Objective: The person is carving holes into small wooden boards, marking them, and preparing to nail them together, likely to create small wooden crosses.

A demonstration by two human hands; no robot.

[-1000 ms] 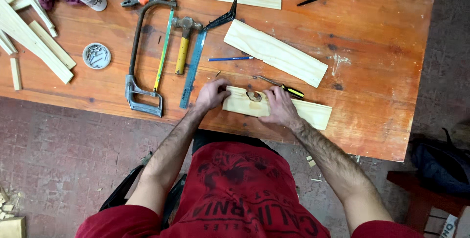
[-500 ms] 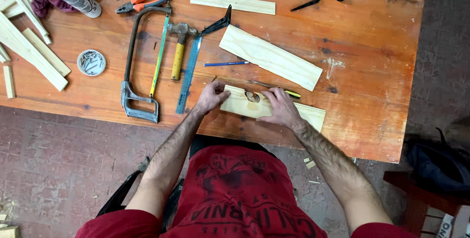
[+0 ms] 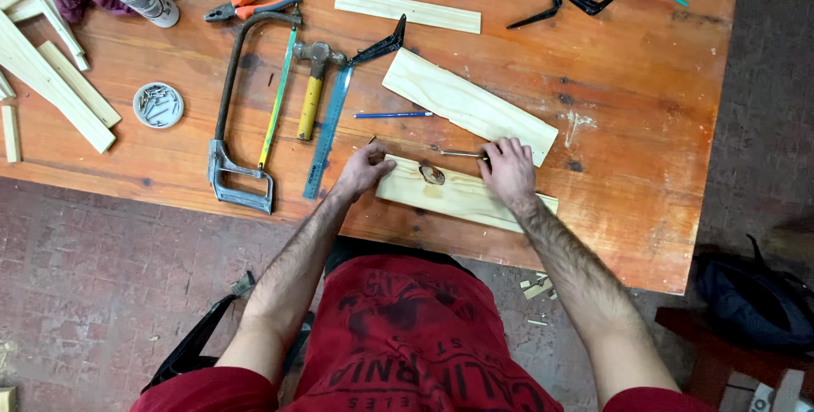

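A pale wooden plank [image 3: 462, 200] with a dark knot [image 3: 432, 175] lies near the front edge of the orange-brown table [image 3: 644, 149]. My left hand [image 3: 360, 170] grips the plank's left end, thumb on top. My right hand [image 3: 509, 170] rests on the plank's far edge. Its fingers are curled over the handle of a screwdriver, whose thin metal shaft [image 3: 462, 154] sticks out to the left. The handle is hidden under the fingers.
A wider plank [image 3: 466, 105] and a blue pen [image 3: 394, 114] lie just beyond. To the left are a steel ruler [image 3: 329, 132], hammer [image 3: 312, 81], hacksaw [image 3: 242, 115], pliers [image 3: 254, 1] and nail tin [image 3: 158, 105]. Black brackets [image 3: 577, 1] sit far right, wood strips [image 3: 51, 81] far left.
My right hand has slid up from the plank's middle onto the screwdriver handle. My left hand stays at the plank's left end. The camera has shifted slightly.
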